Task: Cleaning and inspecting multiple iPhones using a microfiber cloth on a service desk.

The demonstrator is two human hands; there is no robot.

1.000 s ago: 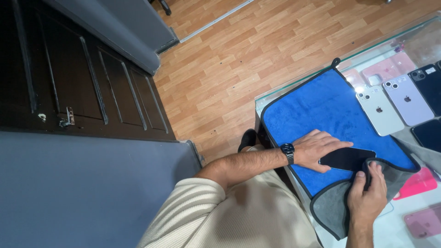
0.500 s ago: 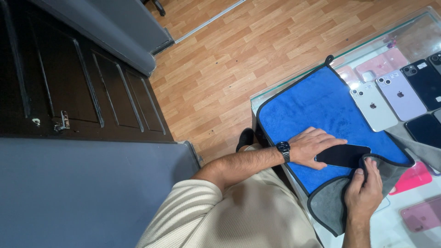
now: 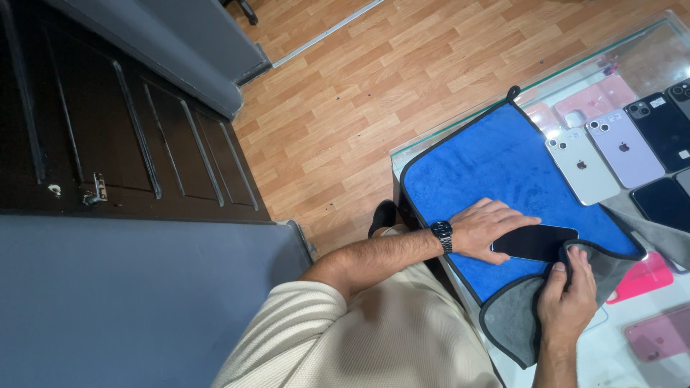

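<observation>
Item: black phone (image 3: 535, 242) on blue cloth (image 3: 496, 162), pinned flat under your left hand (image 3: 487, 228). Your right hand (image 3: 568, 298) pinches the cloth's folded grey corner against the phone's end. Since earlier: hands unmoved, view only shifted.

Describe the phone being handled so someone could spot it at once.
On the glass counter lies a blue cloth. Near its lower edge, the left hand steadies a black phone, screen up. Unlike the others alongside, it lies on the cloth.

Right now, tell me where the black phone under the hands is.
In the head view, the black phone lies screen-up on the blue cloth, lower right, pinned by the left hand, with the right hand gripping the cloth's grey folded corner beside it.
</observation>
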